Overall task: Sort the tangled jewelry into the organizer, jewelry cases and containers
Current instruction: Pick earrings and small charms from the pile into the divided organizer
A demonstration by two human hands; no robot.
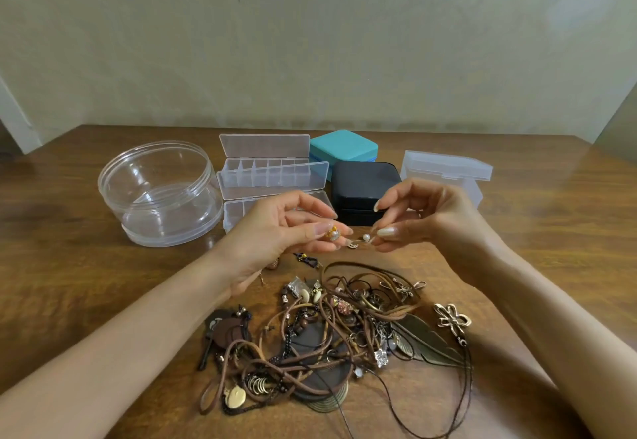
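A black square jewelry case (pixel 365 194) sits closed near the middle of the brown wooden table (pixel 69 266), and both hands work just in front of it. The left hand (pixel 282 232) pinches a small gold-and-pearl beaded earring (pixel 333 233) between thumb and forefinger, with the other fingers fanned loosely above. The right hand (pixel 424 218) pinches a small white pearl stud with a curled metal hook (pixel 362 239) at its fingertips, its forefinger lifted clear. The two pieces are held close together in front of the case, likely so they can be compared as a pair or teased apart. I cannot tell whether they are linked.

To the left of the case lie two clear plastic compartment organizers (pixel 269 176) with their lids open, probably ready to take small pieces like these. Further left stands a round clear plastic container (pixel 158 194). Behind the case is a teal square jewelry case (pixel 343 149), and to its right a frosted plastic box (pixel 444 170).

Nearer the person than the case, the tangled heap of brown cords, chains and bronze pendants (pixel 337 328) lies unsorted, so most of the sorting seems to remain.
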